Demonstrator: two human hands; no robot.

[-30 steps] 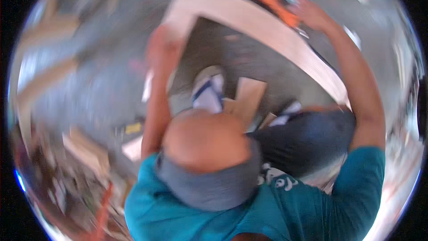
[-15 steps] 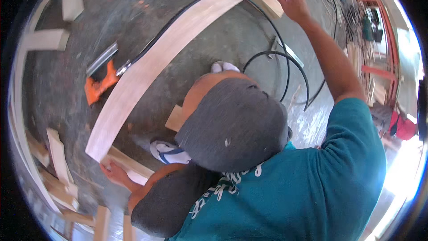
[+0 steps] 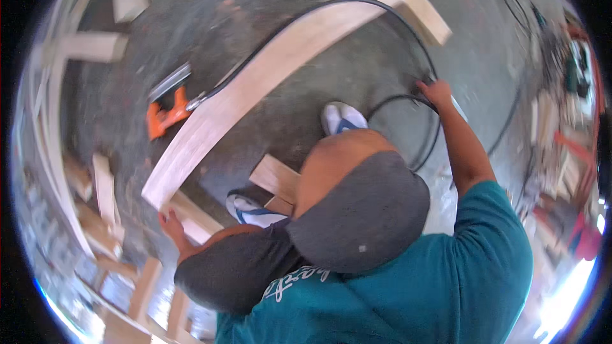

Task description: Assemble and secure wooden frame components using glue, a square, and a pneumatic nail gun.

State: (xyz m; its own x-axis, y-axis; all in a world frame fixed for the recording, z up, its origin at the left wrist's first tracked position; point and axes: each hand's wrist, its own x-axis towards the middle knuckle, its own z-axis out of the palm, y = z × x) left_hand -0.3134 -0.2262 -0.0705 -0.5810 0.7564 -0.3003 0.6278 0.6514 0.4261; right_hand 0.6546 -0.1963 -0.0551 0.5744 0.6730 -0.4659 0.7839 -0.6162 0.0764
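A long, pale, curved board (image 3: pixel 261 79) lies slantwise on the floor. At its near left end, my left hand (image 3: pixel 176 229) is closed at the end of a wooden block (image 3: pixel 196 218), which meets the board there. On the right, my right hand (image 3: pixel 437 94) is down at a metal square (image 3: pixel 459 109), its fingers curled and closed on it, mostly covering the tool. A black air hose (image 3: pixel 392 9) arches over the board and loops beside that hand. The hose joins an orange nail gun (image 3: pixel 169 111), lying on the floor beyond the board.
Another block (image 3: pixel 426 19) lies under the board's far end. Short offcuts (image 3: pixel 277 177) sit by my sandalled feet (image 3: pixel 344 118). Wood pieces and a frame (image 3: pixel 143 290) line the left side. Tools, cords and stacked timber (image 3: pixel 547 121) stand on the right.
My right hand has come down from beside the board's far end to the metal square near the hose loop. My left hand stays at the block. The view has shifted slightly.
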